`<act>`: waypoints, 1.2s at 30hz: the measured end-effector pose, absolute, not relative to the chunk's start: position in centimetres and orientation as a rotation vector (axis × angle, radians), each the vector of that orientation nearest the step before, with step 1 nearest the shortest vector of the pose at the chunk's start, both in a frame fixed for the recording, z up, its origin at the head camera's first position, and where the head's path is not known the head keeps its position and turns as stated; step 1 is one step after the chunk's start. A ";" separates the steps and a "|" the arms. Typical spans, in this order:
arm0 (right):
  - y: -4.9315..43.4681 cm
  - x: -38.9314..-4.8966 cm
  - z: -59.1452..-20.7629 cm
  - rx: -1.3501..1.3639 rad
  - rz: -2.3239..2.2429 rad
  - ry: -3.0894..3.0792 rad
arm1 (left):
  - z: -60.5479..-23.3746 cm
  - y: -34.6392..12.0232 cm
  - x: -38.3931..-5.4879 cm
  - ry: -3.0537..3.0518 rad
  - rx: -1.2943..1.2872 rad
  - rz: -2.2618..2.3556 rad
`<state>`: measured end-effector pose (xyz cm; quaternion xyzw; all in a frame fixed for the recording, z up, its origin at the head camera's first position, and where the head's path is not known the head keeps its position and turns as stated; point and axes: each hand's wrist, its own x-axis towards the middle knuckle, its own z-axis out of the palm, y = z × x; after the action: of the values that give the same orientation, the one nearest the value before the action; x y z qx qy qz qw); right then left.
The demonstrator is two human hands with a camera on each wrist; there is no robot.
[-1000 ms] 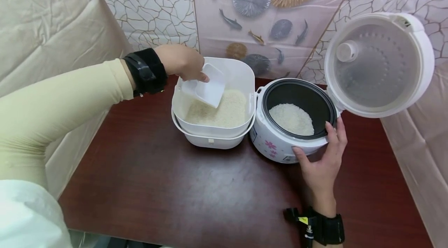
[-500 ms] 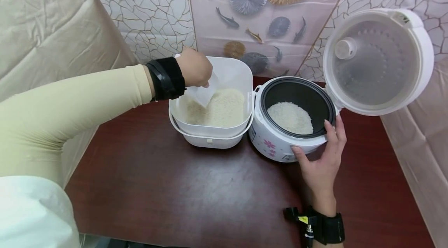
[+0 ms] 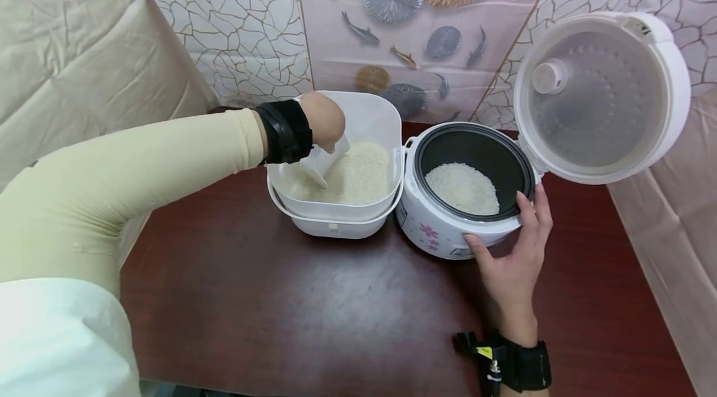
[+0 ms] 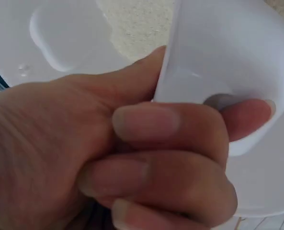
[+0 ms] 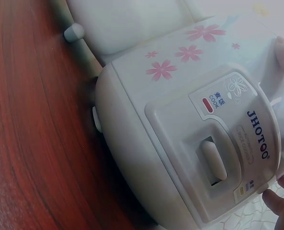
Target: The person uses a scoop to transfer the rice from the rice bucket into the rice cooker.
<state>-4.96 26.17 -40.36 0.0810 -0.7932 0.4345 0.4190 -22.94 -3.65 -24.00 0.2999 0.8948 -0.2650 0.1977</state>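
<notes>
Scoop (image 3: 326, 162): gripped by our left hand (image 3: 325, 120); tilting could spill rice (image 3: 361, 176).
Cooker (image 3: 430, 224), scoop's three o'clock: our right hand (image 3: 512, 266), resting spread, could nudge it.

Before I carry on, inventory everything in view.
Rounded plastic bin: 1, white, left of cooker
Grainy rice heaps: 2, off-white, in bin and pot
Angular plastic scoop: 1, white, in bin
Round flower-printed rice cooker: 1, white and pink, on table
Round inner pot: 1, black, inside cooker
Round hinged lid: 1, white, open at right
Glossy table: 1, red-brown, beneath
Patterned backdrop: 1, white and pink, behind
Creased cloth: 2 areas, beige, both sides
Wrist straps: 2, black, wrists
Fabric sleeves: 2, pale yellow and white, left arm
Left hand: 1, bare, gripping scoop
Right hand: 1, bare, on cooker
</notes>
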 end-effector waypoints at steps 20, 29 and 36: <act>26.4 -5.0 -40.2 0.202 1.088 -1.995 | -26.0 -4.2 -27.3 2.328 0.438 -0.454; 26.2 -4.9 -40.2 0.202 1.103 -1.983 | -27.1 -4.1 -28.1 2.273 0.343 -0.301; 25.8 -4.9 -40.2 0.200 1.113 -1.975 | -27.5 -4.6 -28.0 2.212 0.243 -0.061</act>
<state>-4.94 25.85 -40.16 0.0797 -0.7877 0.4441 0.4195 -28.00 -4.63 -27.54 0.0981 0.8914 -0.0245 0.4417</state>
